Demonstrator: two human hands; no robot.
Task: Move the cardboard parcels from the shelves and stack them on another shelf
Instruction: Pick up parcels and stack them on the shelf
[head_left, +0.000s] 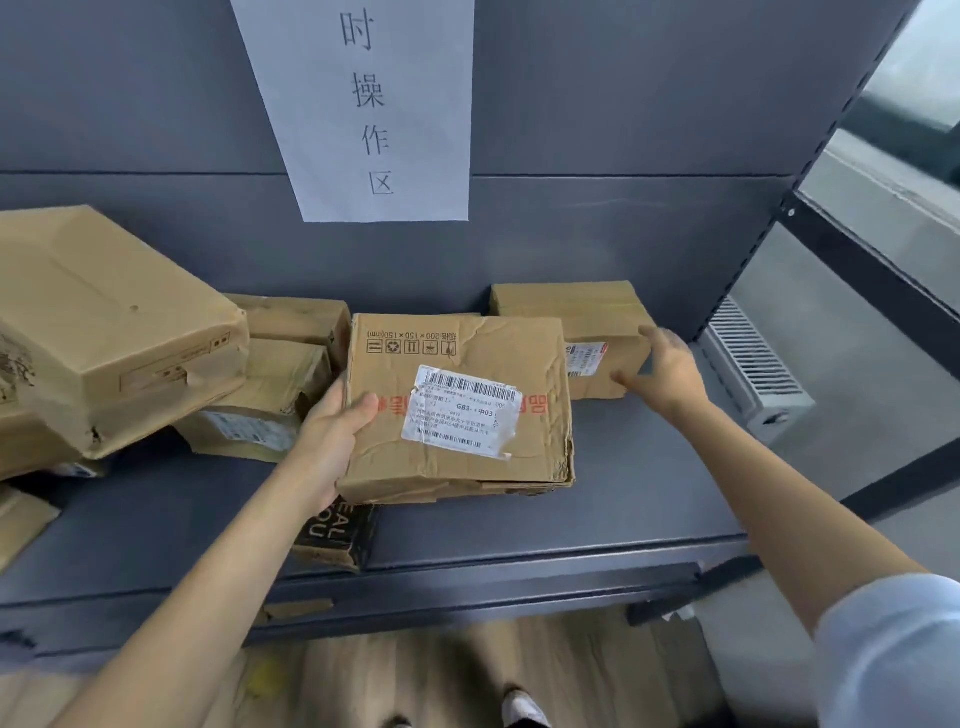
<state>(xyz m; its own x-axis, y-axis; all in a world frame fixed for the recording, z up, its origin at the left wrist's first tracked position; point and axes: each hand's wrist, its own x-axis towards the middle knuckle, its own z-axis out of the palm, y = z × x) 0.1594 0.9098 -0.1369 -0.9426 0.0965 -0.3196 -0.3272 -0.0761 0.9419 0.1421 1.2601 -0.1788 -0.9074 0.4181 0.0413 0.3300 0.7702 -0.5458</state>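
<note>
Two outstretched arms — left hand (332, 431) gripping the labelled parcel (457, 405), right hand (662, 371) fingers spread wide.

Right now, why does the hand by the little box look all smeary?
In the head view the right hand is motion-blurred beside the small parcel, while the label on the parcel gripped by the left hand stays fairly sharp.

The dark box (337, 535) lies mostly hidden under the labelled parcel (457, 405), its lettering cut short.
</note>
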